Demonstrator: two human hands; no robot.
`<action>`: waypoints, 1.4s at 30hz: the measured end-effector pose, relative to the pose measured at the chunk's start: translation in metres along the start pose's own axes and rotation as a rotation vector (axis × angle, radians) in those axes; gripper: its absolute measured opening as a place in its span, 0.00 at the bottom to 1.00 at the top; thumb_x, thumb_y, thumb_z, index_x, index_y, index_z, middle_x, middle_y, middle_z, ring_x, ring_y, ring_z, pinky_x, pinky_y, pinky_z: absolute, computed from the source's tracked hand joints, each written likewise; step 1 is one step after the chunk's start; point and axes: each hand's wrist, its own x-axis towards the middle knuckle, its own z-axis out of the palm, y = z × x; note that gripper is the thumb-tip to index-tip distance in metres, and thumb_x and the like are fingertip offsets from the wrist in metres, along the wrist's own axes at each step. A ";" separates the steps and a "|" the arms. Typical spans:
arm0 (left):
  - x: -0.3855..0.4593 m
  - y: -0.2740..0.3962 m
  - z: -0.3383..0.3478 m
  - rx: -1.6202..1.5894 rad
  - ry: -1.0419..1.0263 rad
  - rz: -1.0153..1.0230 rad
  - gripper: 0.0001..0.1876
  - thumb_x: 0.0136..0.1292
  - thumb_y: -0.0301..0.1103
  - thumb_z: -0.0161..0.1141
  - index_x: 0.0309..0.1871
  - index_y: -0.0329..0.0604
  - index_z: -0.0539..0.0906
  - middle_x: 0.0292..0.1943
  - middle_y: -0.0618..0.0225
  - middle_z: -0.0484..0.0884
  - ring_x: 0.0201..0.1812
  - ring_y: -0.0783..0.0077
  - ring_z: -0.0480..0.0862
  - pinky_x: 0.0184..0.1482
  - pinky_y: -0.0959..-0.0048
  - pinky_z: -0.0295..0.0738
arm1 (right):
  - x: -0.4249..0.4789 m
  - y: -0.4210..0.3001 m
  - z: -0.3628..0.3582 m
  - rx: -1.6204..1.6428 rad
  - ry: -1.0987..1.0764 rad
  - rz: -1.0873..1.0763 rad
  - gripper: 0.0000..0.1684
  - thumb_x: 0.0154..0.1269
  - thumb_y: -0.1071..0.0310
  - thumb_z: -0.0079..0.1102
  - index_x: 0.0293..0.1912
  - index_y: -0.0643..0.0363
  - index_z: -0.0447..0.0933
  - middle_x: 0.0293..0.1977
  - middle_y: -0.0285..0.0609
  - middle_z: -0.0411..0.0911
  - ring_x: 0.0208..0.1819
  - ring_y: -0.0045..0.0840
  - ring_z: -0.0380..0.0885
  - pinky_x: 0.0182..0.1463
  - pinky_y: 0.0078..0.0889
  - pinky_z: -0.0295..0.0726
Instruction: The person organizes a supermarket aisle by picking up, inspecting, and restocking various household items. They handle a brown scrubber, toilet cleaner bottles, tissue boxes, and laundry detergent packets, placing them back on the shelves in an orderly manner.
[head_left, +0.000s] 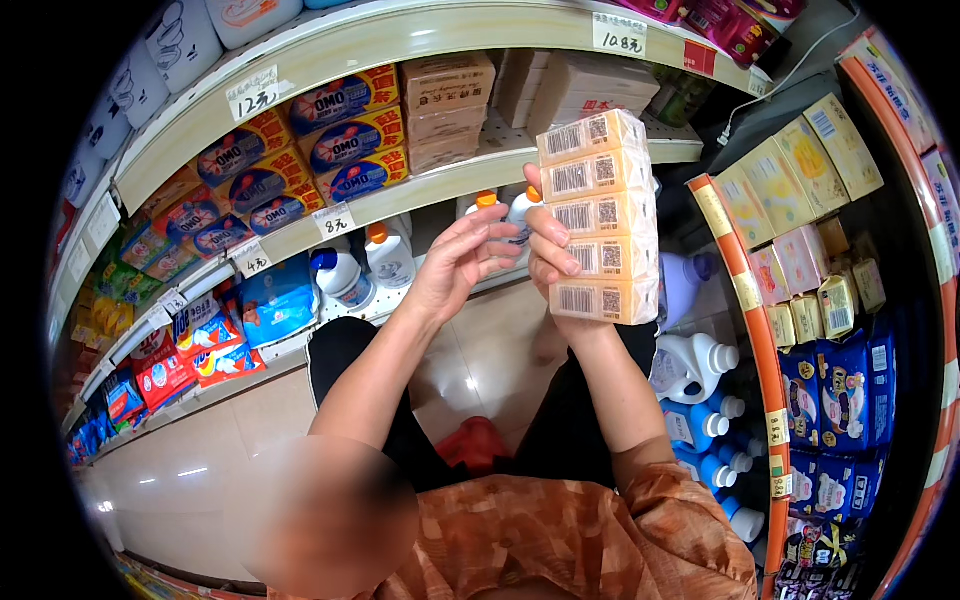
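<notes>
My right hand (551, 247) grips a clear-wrapped stack of orange soap bars (600, 217). Its fingertips curl around the left side, while the palm is hidden behind the stack. Barcodes and square printed codes face up on each bar's wrapper. A short gap to the left, my left hand (469, 259) is raised with fingers spread, holding nothing and apart from the soap. White bottles with orange caps (390, 255) stand on the low shelf just beyond my hands. On the shelf above are brown wrapped soap packs (446, 105) and blue-and-yellow OMO boxes (349, 139).
Metal shelving (420, 176) with price tags curves around the front and left. Detergent bags (281, 300) fill its lowest level. To my right, jugs (690, 367) stand on the floor beside an orange-edged shelf (757, 330). A white cable (795, 67) hangs at upper right.
</notes>
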 end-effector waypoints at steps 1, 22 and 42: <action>0.000 0.000 0.001 0.002 0.000 0.001 0.23 0.69 0.36 0.53 0.64 0.35 0.68 0.53 0.54 0.79 0.50 0.63 0.82 0.54 0.64 0.77 | 0.000 0.001 -0.001 0.001 0.008 -0.002 0.49 0.69 0.40 0.42 0.70 0.74 0.47 0.34 0.55 0.66 0.24 0.35 0.70 0.37 0.48 0.85; -0.012 -0.005 0.015 0.259 0.173 0.079 0.28 0.68 0.48 0.58 0.64 0.38 0.68 0.58 0.63 0.76 0.58 0.71 0.77 0.59 0.71 0.72 | -0.010 0.013 -0.038 -1.247 0.540 -0.194 0.31 0.71 0.65 0.54 0.67 0.68 0.58 0.51 0.46 0.76 0.51 0.22 0.77 0.55 0.26 0.75; -0.010 0.000 0.014 0.130 0.192 0.162 0.38 0.72 0.64 0.31 0.71 0.41 0.60 0.63 0.58 0.71 0.65 0.62 0.70 0.67 0.63 0.64 | -0.034 0.027 -0.001 -1.350 0.630 -0.272 0.43 0.57 0.69 0.70 0.67 0.73 0.59 0.57 0.51 0.72 0.56 0.27 0.74 0.61 0.28 0.71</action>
